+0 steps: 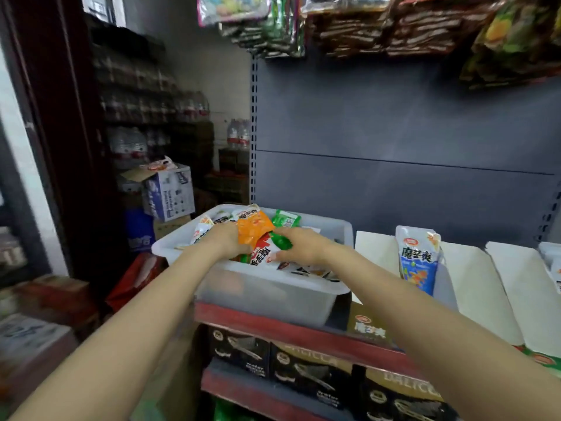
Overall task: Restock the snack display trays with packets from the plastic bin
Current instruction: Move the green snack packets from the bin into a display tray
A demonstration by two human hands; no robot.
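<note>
A person stands at a shop shelf, both bare arms reaching forward into a translucent plastic bin [267,294] that sits on the shelf's red front edge [303,331]. The bin's near wall overhangs that edge slightly, and its far rim sits near the grey back panel [394,123].

The left hand [226,240] is inside the bin on the left side, fingers curled around an orange packet [253,227] that sticks up above the rim. The right hand [299,246] is beside it, fingers bent down onto the heap and pinching a green packet [280,240]. The two hands are nearly touching over the middle of the bin. More mixed packets [218,221] fill the space around them, some leaning on the far-left corner.

Just right of the bin, a blue and white packet [419,258] stands upright in a display tray [444,285]. Pale dividers [473,278] slope along the shelf further right, with open gaps between them.

Above, hanging snack bags [379,25] leave a wide band of bare panel over the bin. Below the shelf edge, dark boxes [306,369] line a lower shelf. To the left, a cardboard box [168,196] and stacked goods crowd the floor.
</note>
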